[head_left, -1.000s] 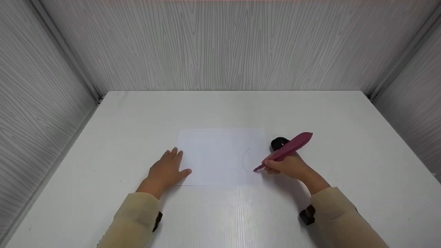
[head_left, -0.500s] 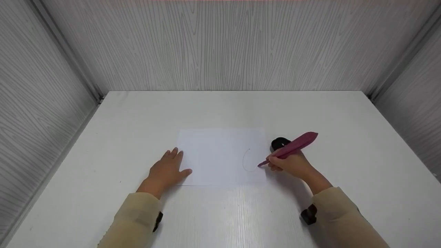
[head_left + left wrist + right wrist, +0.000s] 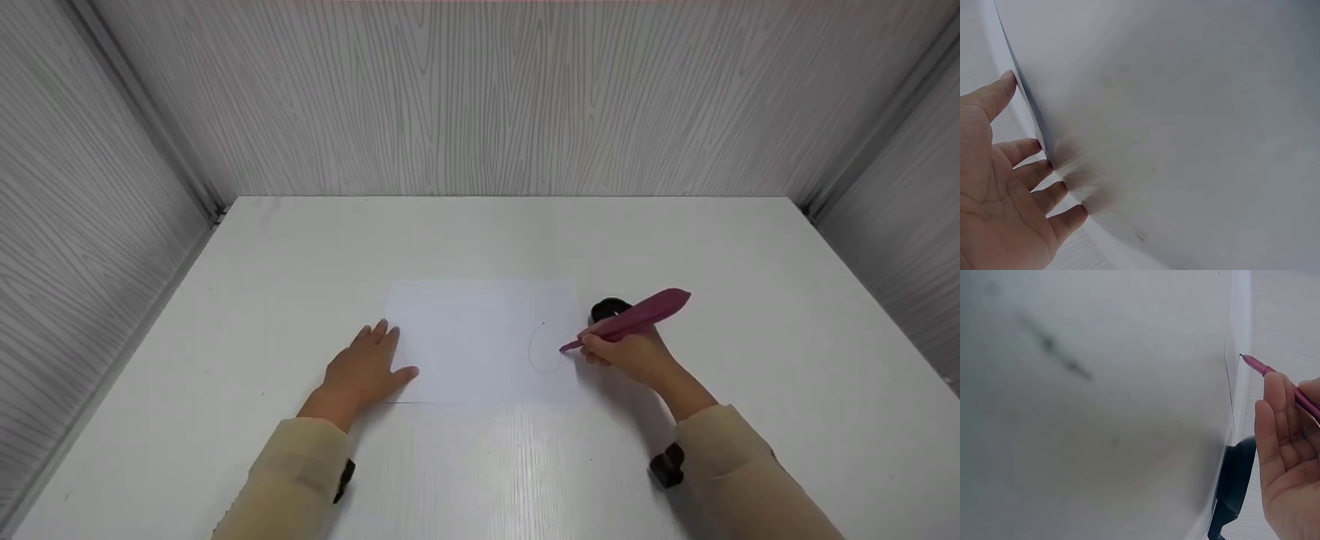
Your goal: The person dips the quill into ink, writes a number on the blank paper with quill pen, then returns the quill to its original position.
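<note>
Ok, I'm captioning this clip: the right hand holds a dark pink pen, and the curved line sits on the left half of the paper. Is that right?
The half is wrong: the head view shows the curved line on the right half of the paper. The right hand does hold a dark pink pen.

white sheet [image 3: 457, 337] | flat, thin unclosed oval [image 3: 529, 350] toward 3 o'clock edge | magenta pen [image 3: 651, 309] | tilted, tip at oval, rear toward 2 o'clock

No readable text, brands or numbers (any view).
</note>
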A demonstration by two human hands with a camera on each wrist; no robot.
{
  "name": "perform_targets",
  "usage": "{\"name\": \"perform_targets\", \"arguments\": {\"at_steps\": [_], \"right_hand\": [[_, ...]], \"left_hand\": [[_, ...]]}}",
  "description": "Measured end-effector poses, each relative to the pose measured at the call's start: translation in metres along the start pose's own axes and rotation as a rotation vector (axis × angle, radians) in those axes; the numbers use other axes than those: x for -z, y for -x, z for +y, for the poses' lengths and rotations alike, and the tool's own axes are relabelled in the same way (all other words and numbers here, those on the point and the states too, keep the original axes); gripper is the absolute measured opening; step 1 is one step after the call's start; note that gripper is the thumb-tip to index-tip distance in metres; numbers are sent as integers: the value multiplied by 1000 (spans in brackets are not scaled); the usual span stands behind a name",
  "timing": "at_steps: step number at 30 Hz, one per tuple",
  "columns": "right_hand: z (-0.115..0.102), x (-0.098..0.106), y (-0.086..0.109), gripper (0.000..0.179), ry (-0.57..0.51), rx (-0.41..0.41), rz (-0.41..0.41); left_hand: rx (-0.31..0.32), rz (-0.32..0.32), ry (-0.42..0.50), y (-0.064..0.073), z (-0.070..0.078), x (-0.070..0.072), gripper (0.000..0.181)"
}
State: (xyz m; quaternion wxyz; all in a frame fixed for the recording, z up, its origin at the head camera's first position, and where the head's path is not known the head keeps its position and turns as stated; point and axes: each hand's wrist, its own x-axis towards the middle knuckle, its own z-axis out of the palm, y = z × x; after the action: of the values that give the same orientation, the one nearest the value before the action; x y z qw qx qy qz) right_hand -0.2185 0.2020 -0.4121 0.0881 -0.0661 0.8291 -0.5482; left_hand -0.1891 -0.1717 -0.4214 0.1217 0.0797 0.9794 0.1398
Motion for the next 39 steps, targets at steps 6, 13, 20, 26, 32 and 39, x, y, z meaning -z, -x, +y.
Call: {"name": "perform_targets", "arguments": {"at_steps": [6,13,20,26,32,39], "right_hand": [[-2,-3,-1,18,22,-9,13],[-4,-8,-4,19,22,-28,19],[-5,-11,-6,20,13,-16,5],[-7,-13,-6,20,39,0,-15],[-9,-17,-7,21,46,-15,-11],[-10,-19,-7,21,63,-15,-27]], "left_hand": [[3,7,4,0,1,0,76],[6,10,2,1,1,0,75],[9,7,4,1,1,2,74],[26,-12,11,1,4,3,75],[21,-3,0,1,4,3,75],[20,11,-10,1,4,1,75]]}}
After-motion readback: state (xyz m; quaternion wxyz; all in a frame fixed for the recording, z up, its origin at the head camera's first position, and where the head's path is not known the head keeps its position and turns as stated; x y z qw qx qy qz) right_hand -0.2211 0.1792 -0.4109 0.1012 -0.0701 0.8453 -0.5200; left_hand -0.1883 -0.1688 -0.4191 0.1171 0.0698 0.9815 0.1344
